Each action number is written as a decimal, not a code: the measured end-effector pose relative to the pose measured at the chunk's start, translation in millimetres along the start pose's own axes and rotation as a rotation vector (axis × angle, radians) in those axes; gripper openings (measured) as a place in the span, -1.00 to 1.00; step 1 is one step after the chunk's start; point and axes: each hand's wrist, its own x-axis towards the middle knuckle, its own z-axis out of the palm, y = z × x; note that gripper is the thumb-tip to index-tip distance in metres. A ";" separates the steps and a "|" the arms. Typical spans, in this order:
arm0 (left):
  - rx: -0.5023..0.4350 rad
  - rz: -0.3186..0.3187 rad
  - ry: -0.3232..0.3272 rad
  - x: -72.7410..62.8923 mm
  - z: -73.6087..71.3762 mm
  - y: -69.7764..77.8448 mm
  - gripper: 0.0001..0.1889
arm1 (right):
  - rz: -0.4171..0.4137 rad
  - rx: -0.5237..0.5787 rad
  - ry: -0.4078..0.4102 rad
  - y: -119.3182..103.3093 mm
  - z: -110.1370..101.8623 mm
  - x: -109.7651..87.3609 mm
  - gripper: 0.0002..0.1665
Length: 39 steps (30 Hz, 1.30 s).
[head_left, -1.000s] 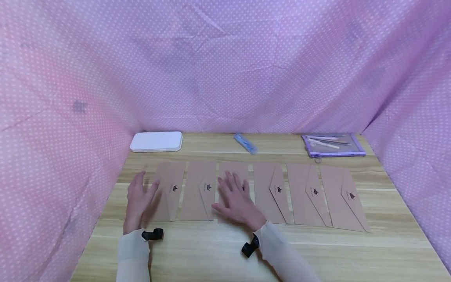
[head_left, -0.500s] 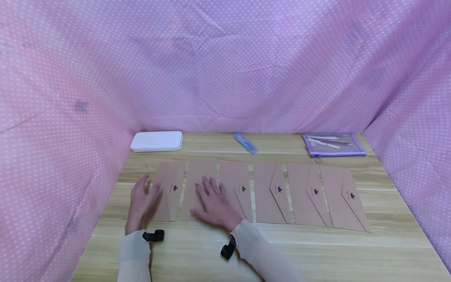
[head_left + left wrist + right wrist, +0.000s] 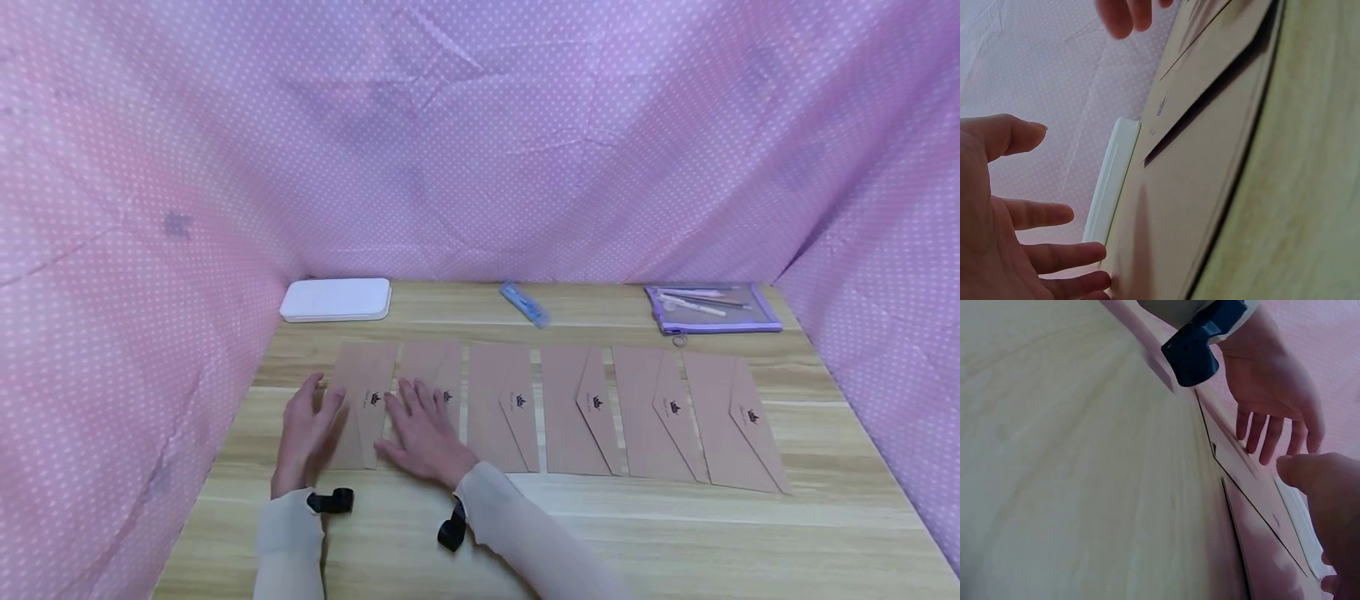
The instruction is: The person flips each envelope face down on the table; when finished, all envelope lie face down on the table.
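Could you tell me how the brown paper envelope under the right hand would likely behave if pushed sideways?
The flat brown paper envelope looks thin and light, so it would probably slide easily across the smooth wooden table. Its pointed flap seems loose and might lift or catch the neighbouring envelope.

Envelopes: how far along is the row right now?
Six envelopes lie side by side on the table, flaps folded over. In hand: the right hand lies flat on the second envelope from the left, and the left hand is at the first envelope. The pen and pouch behind lie untouched.
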 end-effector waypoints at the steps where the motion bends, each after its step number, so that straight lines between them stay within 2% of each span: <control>1: -0.002 -0.009 -0.004 -0.2 -0.2 0.5 -0.21 | 0.005 0.000 0.002 -1.9 0.3 1.7 -0.13; 11: -0.065 -0.021 -0.012 0.1 -2.2 4.1 -0.29 | -0.008 -0.057 -0.027 -12.8 2.3 13.9 -0.11; 21: -0.102 -0.033 -0.013 -0.8 -2.1 9.7 -0.35 | 0.000 -0.118 -0.062 -16.6 14.0 19.5 -0.09; 29: -0.191 -0.081 -0.049 -4.0 -5.6 13.8 -0.34 | -0.008 -0.158 -0.073 -17.2 14.1 18.8 -0.14; 32: -0.277 -0.083 -0.066 -5.1 -7.9 13.6 -0.37 | -0.005 -0.160 -0.083 -18.0 15.2 18.9 -0.12; 34: -0.369 -0.098 -0.064 -5.4 -9.0 13.9 -0.42 | -0.001 -0.166 -0.091 -18.7 16.4 19.3 -0.11; 39: -0.745 -0.182 0.007 -5.3 -11.7 13.4 -0.73 | -0.003 -0.199 -0.097 -20.8 20.0 20.2 -0.10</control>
